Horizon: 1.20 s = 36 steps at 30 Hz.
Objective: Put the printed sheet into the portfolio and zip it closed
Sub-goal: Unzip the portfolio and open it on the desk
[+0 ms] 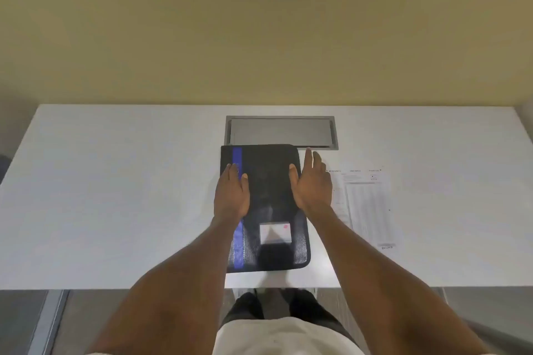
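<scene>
A black portfolio [268, 181] with a blue stripe down its left side and a clear card window near its front lies closed and flat on the white table [115, 196]. My left hand [230, 196] rests over its left edge, fingers extended. My right hand [313, 184] is at its right edge, thumb on the cover and fingers stretched past the side. Neither hand holds anything. The printed sheet [366, 204] lies flat on the table just right of the portfolio, partly under my right wrist.
A grey metal cable hatch [281, 131] is set into the table behind the portfolio. A yellowish wall rises behind the table. The table's front edge runs just below the portfolio, with my legs beneath it.
</scene>
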Tool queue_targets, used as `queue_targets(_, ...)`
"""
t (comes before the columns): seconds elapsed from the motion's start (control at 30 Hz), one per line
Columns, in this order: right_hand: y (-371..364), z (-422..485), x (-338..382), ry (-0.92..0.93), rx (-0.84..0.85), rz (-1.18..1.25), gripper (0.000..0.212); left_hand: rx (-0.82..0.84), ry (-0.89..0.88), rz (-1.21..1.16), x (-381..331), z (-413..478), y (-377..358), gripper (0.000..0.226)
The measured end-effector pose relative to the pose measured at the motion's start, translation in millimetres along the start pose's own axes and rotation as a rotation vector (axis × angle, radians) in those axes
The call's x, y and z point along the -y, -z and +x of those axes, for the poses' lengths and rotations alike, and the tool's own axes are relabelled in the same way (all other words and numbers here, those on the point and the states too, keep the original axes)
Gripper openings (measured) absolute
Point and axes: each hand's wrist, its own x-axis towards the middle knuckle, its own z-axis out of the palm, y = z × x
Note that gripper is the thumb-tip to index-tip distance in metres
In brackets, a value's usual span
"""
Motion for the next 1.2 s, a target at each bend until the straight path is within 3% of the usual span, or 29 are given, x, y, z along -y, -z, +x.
queue_targets(0.33,-40.2,25.6,10.5,0.033,0.199,-0.069,0.069,0.062,0.044,0.063,24.8,45.2,-10.2,0.046)
queue_targets(0.63,-59.9,78.6,40.5,0.105,0.277,-0.082,0.065,0.067,0.048,0.186,28.9,110.0,-3.6,0.06)
queue_targets(1.07,-99.8,143.2,104.4,0.458,0.247,-0.135,0.033,0.097,0.137,0.167,34.6,175.6,-7.7,0.035)
queue_targets(1.2,-104.8,150.3,111.3,0.483,0.259,-0.154,0.027,0.083,0.154,0.143,37.8,180.3,-9.0,0.027)
